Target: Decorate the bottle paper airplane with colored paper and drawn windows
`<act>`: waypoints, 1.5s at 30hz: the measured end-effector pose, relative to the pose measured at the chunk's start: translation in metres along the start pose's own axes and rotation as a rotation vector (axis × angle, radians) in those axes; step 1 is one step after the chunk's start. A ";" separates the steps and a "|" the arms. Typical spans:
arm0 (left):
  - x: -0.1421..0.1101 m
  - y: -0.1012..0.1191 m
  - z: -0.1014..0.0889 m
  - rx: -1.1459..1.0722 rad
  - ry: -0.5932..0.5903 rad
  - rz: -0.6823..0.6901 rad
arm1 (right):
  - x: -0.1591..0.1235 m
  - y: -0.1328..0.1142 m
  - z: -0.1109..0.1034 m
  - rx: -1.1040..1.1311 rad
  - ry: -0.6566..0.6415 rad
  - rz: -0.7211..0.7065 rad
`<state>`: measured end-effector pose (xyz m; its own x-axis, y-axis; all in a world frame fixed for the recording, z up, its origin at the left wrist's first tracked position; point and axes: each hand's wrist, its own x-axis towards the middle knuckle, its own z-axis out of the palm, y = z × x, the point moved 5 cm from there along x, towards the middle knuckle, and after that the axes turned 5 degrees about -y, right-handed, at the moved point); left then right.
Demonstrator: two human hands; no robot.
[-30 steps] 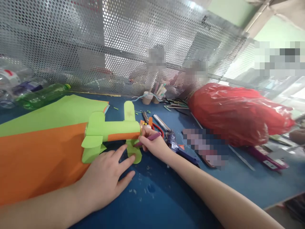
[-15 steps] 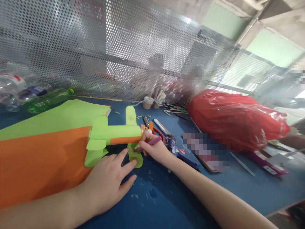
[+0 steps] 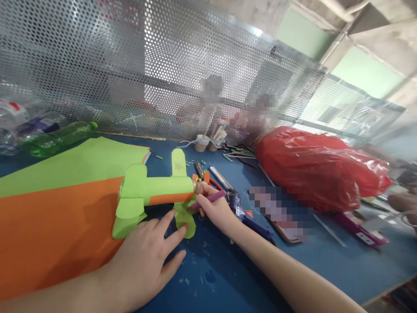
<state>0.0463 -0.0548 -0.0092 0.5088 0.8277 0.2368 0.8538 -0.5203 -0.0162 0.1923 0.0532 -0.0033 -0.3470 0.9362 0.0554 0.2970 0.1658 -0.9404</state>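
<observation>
A paper-covered tube (image 3: pixel 167 187), green with an orange strip and rounded green flaps, lies across the middle of the table. My right hand (image 3: pixel 213 206) grips a purple marker (image 3: pixel 210 198), its tip at the lower right green flap (image 3: pixel 185 221). My left hand (image 3: pixel 151 252) lies with fingers spread just below the tube, fingertips touching that flap's left edge. A faint star-like mark shows on the upper right flap (image 3: pixel 178 163). Under the tube's left end is an orange sheet (image 3: pixel 61 234), with a green sheet (image 3: pixel 97 156) behind it.
Right of my right hand lie a glue gun (image 3: pixel 243 211), a white pen (image 3: pixel 221 178), pliers (image 3: pixel 199 169) and a phone (image 3: pixel 280 217). A red plastic bag (image 3: pixel 319 169) sits further right. Plastic bottles (image 3: pixel 61 139) lie at the left. Small cups (image 3: pixel 202 143) stand by the perforated metal screen (image 3: pixel 195 65).
The view has shifted a little, so the tube and table things sit slightly lower. My right hand has moved the marker slightly at the flap; my left hand stays almost in place.
</observation>
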 end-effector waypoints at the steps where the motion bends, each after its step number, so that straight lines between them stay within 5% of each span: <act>1: 0.000 0.000 0.000 0.000 0.001 0.003 | 0.000 0.000 0.001 -0.002 -0.015 0.001; 45: -0.001 0.002 -0.002 0.023 0.010 0.036 | -0.002 -0.002 0.005 0.002 -0.071 0.003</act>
<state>0.0473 -0.0568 -0.0072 0.5384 0.8062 0.2452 0.8373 -0.5447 -0.0477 0.1876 0.0498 -0.0034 -0.4085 0.9123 0.0290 0.2959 0.1625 -0.9413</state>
